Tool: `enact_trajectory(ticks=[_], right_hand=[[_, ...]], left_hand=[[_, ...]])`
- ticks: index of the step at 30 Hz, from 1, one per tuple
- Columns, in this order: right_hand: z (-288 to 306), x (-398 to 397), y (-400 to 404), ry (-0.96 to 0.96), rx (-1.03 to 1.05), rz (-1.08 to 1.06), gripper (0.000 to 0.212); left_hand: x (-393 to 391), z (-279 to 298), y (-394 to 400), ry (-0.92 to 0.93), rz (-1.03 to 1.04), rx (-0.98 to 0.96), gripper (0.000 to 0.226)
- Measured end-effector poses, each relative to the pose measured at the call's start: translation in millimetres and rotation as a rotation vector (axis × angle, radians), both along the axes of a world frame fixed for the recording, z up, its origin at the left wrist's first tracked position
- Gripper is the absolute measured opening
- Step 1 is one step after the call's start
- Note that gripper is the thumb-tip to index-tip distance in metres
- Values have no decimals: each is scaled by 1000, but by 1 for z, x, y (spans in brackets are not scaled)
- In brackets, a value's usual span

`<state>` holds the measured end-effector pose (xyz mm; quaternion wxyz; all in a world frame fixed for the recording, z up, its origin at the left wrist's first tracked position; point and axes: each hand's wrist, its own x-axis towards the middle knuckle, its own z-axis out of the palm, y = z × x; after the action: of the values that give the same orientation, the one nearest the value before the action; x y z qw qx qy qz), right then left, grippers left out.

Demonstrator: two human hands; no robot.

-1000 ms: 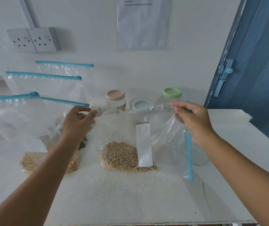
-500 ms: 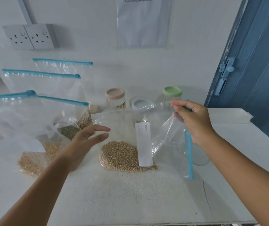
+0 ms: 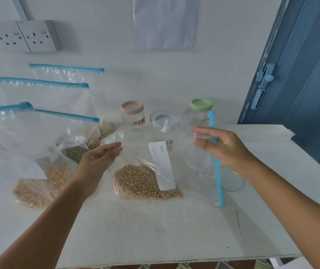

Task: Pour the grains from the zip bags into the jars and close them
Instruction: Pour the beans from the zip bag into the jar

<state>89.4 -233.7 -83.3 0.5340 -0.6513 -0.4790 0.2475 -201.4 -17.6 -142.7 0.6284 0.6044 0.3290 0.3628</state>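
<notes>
A clear zip bag with a white label stands on the white table; tan round grains fill its bottom. Its blue zip strip runs down the right side. My right hand has that strip between its loosely spread fingers near the top. My left hand has straight fingers touching the bag's left edge. Behind the bag stand a pink-lidded jar, a pale-blue-lidded jar and a green-lidded jar. A clear lidless jar shows partly behind my right wrist.
Several more zip bags with blue strips stand at the left, holding yellow grains, green grains and flakes. Wall sockets sit at the upper left. A blue door is at the right. The table's front edge is near.
My left hand let go of the bags at the left and came across to this bag's left edge. My right hand's fingers loosened from a tight pinch on the top corner.
</notes>
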Motion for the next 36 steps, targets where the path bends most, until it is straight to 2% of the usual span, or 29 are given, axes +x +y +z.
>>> enact_trajectory(ticks=[4, 5, 7, 10, 13, 17, 23, 26, 30, 33, 36], right_hand=[[-7, 5, -2, -4, 2, -31, 36], [-8, 5, -2, 12, 26, -49, 36], [-9, 2, 1, 41, 67, -65, 31], [-9, -4, 4, 65, 115, -69, 24], [-9, -4, 6, 85, 177, -110, 24], [-10, -6, 4, 129, 223, -159, 24], [-15, -8, 4, 314, 219, -129, 32], [-14, -9, 4, 310, 214, -109, 33], [-16, -12, 3, 286, 200, -107, 29], [-17, -13, 0, 275, 198, -110, 23], [-19, -10, -7, 198, 157, -88, 21]], left_hand=[[-11, -8, 9, -34, -263, -189, 53], [-12, -10, 10, -23, -290, -199, 46], [-9, -8, 7, 15, -277, -175, 32], [-3, -6, 5, 81, -196, -71, 35], [-4, -10, 7, 28, -111, -10, 41], [-5, -5, 2, -32, -39, 74, 27], [-3, 3, 0, -65, 8, 101, 26], [-5, 7, -2, -54, -57, 50, 27], [-19, 2, 9, 19, -341, -66, 36], [-20, -6, 16, 56, -240, -57, 35], [-13, -6, 13, 6, -136, -105, 29]])
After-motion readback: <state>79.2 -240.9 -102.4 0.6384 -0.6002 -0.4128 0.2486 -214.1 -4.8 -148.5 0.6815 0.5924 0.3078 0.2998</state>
